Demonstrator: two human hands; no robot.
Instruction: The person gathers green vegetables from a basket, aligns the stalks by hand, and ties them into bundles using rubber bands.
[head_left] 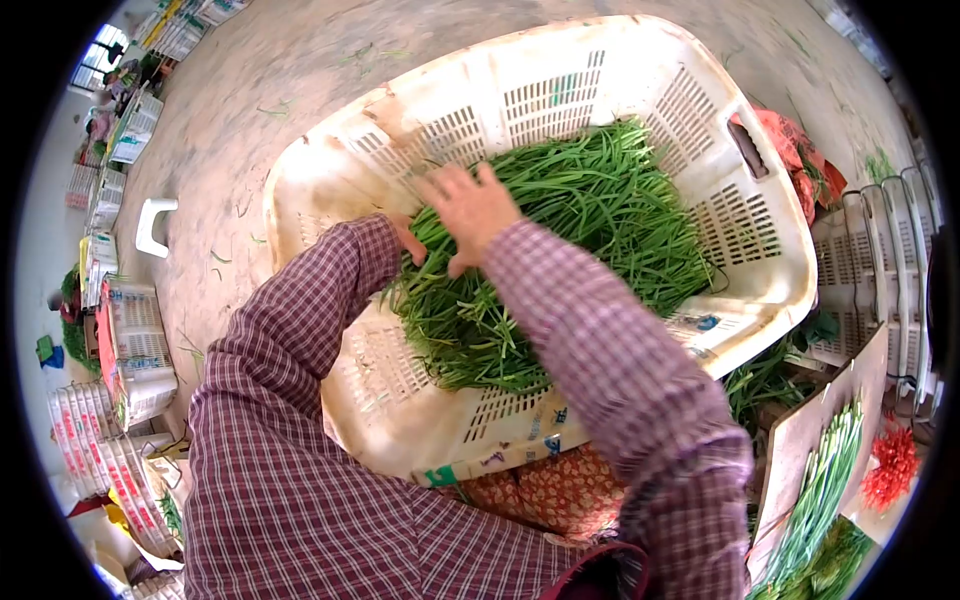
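Observation:
A large white plastic basket [480,455] with slotted walls holds a loose heap of long green stalks [590,215]. My right hand [470,215] is over the left part of the heap, palm down, with its fingers spread and slightly blurred. Just left of it, my left hand [408,240] is at the heap's left edge. Most of the left hand is hidden by its checked sleeve; a thumb or finger shows, pointing toward the stalks. No stalk is visibly gripped by the right hand.
On the right are a board [790,450] with green stalks, a red bundle [888,468], stacked grey crates [870,270] and a red bag [795,155]. A small white stool [150,228] stands left. Crates [135,340] line the left side, and people are in the far left background.

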